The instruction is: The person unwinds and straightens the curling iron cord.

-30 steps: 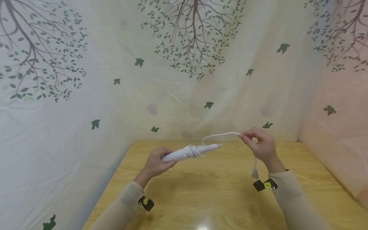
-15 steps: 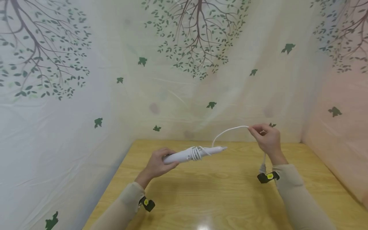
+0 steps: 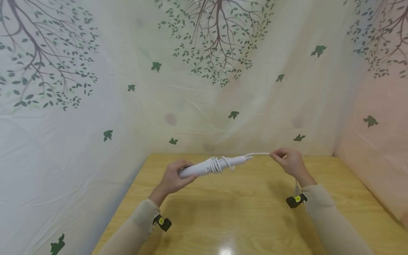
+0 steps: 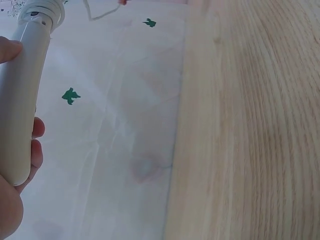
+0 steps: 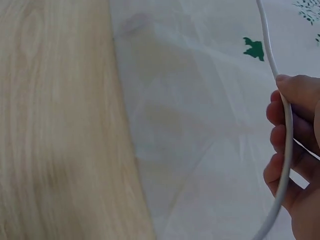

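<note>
A white wand-shaped electric appliance [image 3: 197,170] is held above the table, its narrow tip pointing right and slightly up. My left hand [image 3: 173,178] grips its thick end, with the thumb and fingers around the smooth body [image 4: 19,105] in the left wrist view. Several loops of white cord [image 3: 216,165] are wound around the middle. From near the tip the cord runs almost straight to my right hand [image 3: 290,163], which pinches it between thumb and fingertips. In the right wrist view the cord [image 5: 286,150] passes down across the curled fingers. A plug [image 3: 297,191] hangs below that hand, partly hidden by the wrist.
A light wooden table [image 3: 223,212] lies beneath both hands. Pale curtains [image 3: 197,106] printed with trees and green leaves stand behind it and at both sides. Each wrist carries a small black camera [image 3: 164,223].
My right hand rose and moved right with the cord, then came back down. The cord's free stretch went from arched to nearly straight beside the tip. The left hand keeps its grip.
</note>
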Demonstrator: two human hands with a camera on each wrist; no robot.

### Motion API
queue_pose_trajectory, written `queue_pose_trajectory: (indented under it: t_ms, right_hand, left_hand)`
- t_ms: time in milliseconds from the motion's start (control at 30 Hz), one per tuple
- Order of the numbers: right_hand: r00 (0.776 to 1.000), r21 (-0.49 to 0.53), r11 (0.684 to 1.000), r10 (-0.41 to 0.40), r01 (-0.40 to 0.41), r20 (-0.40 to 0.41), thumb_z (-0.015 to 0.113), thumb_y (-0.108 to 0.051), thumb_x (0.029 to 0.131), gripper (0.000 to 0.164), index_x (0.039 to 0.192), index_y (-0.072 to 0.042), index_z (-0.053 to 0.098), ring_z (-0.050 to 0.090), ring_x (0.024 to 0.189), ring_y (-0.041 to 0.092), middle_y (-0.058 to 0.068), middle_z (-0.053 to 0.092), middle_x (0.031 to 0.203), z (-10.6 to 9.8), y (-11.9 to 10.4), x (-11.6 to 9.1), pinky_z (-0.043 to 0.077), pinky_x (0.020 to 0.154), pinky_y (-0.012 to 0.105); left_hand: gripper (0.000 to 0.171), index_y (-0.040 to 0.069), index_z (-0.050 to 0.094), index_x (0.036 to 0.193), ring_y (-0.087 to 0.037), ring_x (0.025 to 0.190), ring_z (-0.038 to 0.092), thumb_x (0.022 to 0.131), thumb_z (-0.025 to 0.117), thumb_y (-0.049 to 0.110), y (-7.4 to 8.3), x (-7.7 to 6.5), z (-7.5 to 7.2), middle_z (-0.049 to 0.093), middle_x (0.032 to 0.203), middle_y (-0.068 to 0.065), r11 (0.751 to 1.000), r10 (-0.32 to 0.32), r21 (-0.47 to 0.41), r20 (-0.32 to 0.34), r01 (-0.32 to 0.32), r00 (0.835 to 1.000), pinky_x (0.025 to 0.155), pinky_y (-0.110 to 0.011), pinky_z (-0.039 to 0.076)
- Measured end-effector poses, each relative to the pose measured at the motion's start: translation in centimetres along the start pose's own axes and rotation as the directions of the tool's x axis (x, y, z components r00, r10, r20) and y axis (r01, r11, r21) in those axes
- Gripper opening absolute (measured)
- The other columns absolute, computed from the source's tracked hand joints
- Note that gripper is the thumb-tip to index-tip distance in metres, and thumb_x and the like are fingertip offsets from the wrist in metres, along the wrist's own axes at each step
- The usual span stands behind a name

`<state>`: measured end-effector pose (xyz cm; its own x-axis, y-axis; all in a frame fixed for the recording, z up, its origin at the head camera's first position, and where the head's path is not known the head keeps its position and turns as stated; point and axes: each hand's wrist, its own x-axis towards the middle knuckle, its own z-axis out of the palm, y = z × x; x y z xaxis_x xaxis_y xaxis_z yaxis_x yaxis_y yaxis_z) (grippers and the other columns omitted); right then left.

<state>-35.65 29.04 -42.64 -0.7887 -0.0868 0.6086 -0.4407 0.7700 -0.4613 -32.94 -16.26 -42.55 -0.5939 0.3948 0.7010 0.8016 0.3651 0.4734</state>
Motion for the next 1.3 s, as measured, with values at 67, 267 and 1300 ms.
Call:
queue_pose_trajectory:
  t_ms: [67, 267, 1300]
  right_hand:
    - [0.999, 0.009, 1.000, 0.002, -0.002, 0.050, 0.070, -0.026, 0.091, 0.017, 0.084, -0.012, 0.075, 0.058, 0.068, 0.010, 0.003, 0.073, 0.079, 0.3, 0.2, -0.3, 0.046, 0.055, 0.025]
    - [0.983, 0.081, 0.996, 0.009, -0.024, 0.185, 0.068, -0.027, 0.092, 0.017, 0.087, -0.014, 0.076, 0.059, 0.071, 0.008, 0.002, 0.073, 0.085, 1.2, 0.8, -1.4, 0.048, 0.056, 0.025]
    - [0.994, 0.461, 0.886, -0.078, 0.037, 0.070, 0.069, -0.004, 0.089, 0.013, 0.102, -0.005, 0.072, 0.059, 0.074, 0.005, 0.010, 0.071, 0.093, 4.9, -9.1, -4.9, 0.050, 0.061, 0.024]
  left_hand:
    - [0.026, 0.013, 0.072, 0.100, -0.016, 0.082, 0.065, 0.076, 0.082, 0.015, 0.1, 0.1, -0.1, 0.072, 0.095, -0.001, 1.000, 0.011, 0.005, -0.012, -0.011, 1.000, 0.069, -0.031, 0.052]
    - [0.027, 0.011, 0.072, 0.101, -0.016, 0.081, 0.064, 0.076, 0.082, 0.014, 0.1, 0.4, -0.5, 0.071, 0.095, -0.004, 1.000, 0.017, 0.015, -0.038, -0.016, 0.999, 0.068, -0.031, 0.052]
    - [0.030, 0.010, 0.072, 0.101, -0.015, 0.080, 0.065, 0.076, 0.082, 0.023, -0.6, 0.4, -0.1, 0.071, 0.095, -0.003, 0.994, -0.055, 0.089, -0.047, 0.059, 0.997, 0.066, -0.031, 0.053]
